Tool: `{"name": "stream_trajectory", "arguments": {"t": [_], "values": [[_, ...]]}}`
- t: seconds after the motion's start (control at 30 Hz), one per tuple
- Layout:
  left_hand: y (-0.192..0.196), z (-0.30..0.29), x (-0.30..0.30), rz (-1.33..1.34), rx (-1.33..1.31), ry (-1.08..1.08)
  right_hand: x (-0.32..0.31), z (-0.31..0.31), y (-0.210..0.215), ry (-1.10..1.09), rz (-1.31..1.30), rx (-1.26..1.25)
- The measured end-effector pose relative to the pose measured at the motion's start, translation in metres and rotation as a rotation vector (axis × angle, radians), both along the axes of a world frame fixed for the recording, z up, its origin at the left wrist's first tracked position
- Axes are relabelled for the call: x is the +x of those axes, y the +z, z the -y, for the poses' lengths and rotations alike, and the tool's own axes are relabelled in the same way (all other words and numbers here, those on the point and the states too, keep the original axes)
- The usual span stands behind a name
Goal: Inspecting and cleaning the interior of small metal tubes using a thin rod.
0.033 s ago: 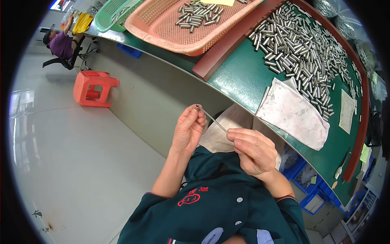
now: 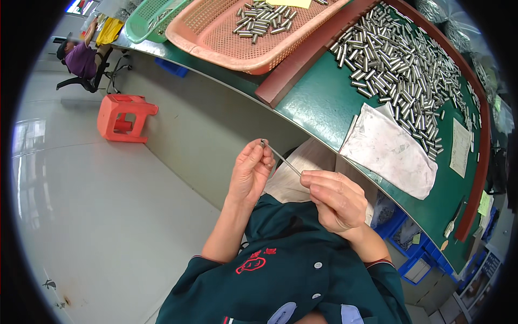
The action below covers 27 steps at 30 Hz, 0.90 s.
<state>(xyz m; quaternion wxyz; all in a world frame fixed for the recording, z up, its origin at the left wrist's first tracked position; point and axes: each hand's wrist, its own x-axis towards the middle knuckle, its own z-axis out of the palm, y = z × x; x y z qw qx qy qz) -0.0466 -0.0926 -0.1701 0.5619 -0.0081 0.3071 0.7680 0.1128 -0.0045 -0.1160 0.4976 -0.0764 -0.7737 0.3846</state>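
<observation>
My left hand (image 2: 251, 167) pinches a tube (image 2: 263, 143) as my right hand (image 2: 340, 202) grips a rod (image 2: 285, 160) angled toward it.

A small, dark-ended silvery metal cylinder (image 2: 263, 143) stands roughly upright, pinched in the fingertips of the left hand (image 2: 252, 166). A thin, straight grey rod (image 2: 284, 160) slants down rightward from just beside it into the right hand (image 2: 339, 202); whether they touch is unclear.

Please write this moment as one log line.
left hand: pinching small metal piece | right hand: holding thin rod | white cloth: on green table
</observation>
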Motion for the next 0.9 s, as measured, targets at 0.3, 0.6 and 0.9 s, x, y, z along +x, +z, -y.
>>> {"name": "stream_trajectory", "arguments": {"t": [0.3,0.6,0.9], "values": [[0.008,0.001,0.003,-0.258,-0.067,0.031,-0.001,0.002,-0.002,-0.033,0.006,-0.023],[0.009,0.002,0.004,-0.281,-0.095,0.040,0.000,0.003,0.001,-0.007,0.058,0.062],[0.000,0.007,-0.012,-0.213,-0.106,0.078,0.000,0.000,0.002,-0.018,-0.022,-0.031]]}}
